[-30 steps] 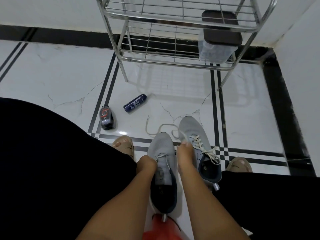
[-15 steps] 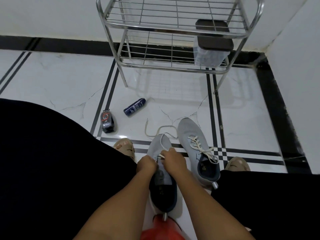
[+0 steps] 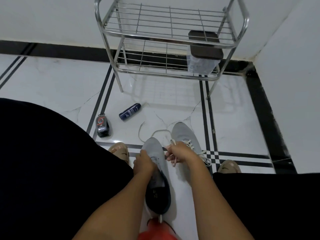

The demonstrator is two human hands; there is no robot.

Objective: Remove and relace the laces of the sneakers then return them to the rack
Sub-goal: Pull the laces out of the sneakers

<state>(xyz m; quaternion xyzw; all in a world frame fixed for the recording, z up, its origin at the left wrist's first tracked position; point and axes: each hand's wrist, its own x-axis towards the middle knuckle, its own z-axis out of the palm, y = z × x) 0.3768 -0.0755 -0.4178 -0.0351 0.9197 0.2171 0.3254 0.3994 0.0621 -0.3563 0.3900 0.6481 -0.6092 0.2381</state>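
Two grey sneakers stand on the white tiled floor between my legs. My left hand [image 3: 143, 162] grips the left side of the nearer sneaker [image 3: 155, 153], which shows no lace across its tongue. My right hand [image 3: 178, 154] pinches the white lace [image 3: 156, 132] just right of that sneaker; the lace loops out over the floor in front of the toe. The second sneaker [image 3: 183, 134], laced in white, stands to the right, partly behind my right hand. The metal wire rack [image 3: 166, 37] stands against the wall ahead.
A plastic container with a dark lid [image 3: 204, 54] sits on the rack's lower shelf. A dark blue can [image 3: 129, 112] and a black shoe polish bottle [image 3: 102, 125] lie on the floor to the left. My sandalled feet [image 3: 120, 150] flank the shoes. A red object [image 3: 155, 231] lies below.
My right hand went down to the sneaker's eyelets beside my left hand, then moved back to the right with the lace. The camera tilted, so more of the rack shows.
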